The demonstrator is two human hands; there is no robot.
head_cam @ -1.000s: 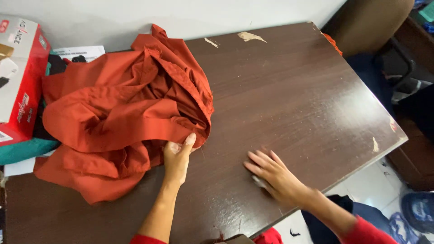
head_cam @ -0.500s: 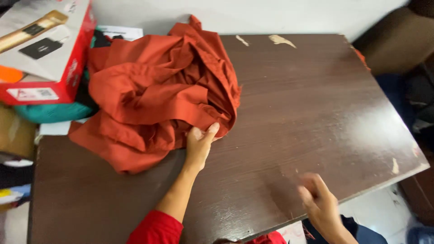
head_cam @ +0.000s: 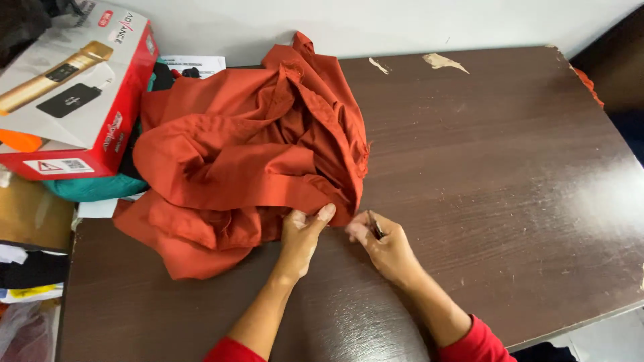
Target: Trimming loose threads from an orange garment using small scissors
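A crumpled rust-orange shirt (head_cam: 248,161) is lying bunched on the left half of the dark wooden table (head_cam: 496,174), its hem edge nearest the person. The left hand (head_cam: 300,236) is pressing down on that near edge, thumb stretched across the cloth, fingers curled under the fold; the grip is being closed on the shirt hem. The right hand (head_cam: 384,247) is being held just beside it, touching or almost touching the same edge, with a small thin dark tool (head_cam: 376,226) pinched between thumb and fingers. What kind of tool it is cannot be told, too small and partly hidden.

The step in hand is judged to be working at the hem with the tool. For it to be done well, the cloth is best being kept taut and flat under the left hand, so the tool tip is meeting a single layer and not the bunched folds behind. The tool is best being kept low and angled away from the left thumb, which is sitting very near. The rest of the shirt is piled high and could be sliding down over the work spot.

A red and white cardboard box (head_cam: 74,87) is resting at the table's far left corner, touching the shirt's left side. Chipped veneer patches (head_cam: 443,62) are showing at the far edge.
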